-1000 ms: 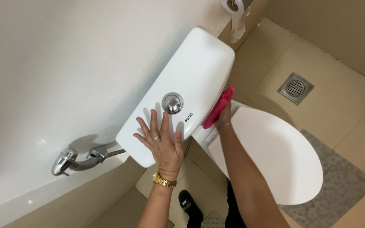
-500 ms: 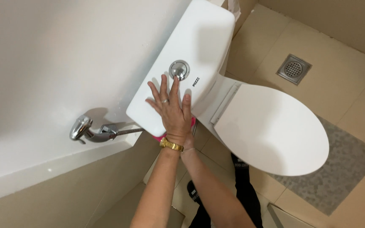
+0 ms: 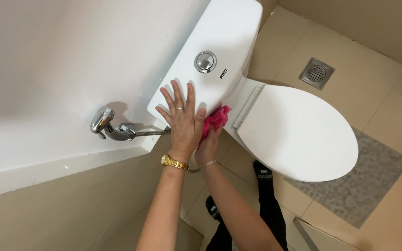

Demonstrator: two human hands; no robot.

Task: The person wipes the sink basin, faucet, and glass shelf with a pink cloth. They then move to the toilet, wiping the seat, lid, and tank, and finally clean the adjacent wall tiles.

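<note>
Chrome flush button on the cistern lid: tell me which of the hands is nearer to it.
Left. The left hand lies flat on the cistern lid just below the flush button; the right hand holds a pink cloth at the cistern's front, farther away.

The white toilet tank lid [image 3: 231, 44] is the surface that bears things here: a round chrome flush button [image 3: 205, 61] is set into its middle, and the left hand [image 3: 182, 122] lies flat on its near end with fingers [image 3: 178, 93] spread. A pink cloth [image 3: 215, 119] is pressed against the lid's front edge, just beside that hand. Below, the beige tiled floor [image 3: 349, 60] carries the toilet with its closed white seat cover [image 3: 298, 132], a square metal drain [image 3: 316, 72] well apart from it, a grey speckled mat [image 3: 363, 181] partly under the bowl, and two dark-socked feet [image 3: 262, 174].
</note>
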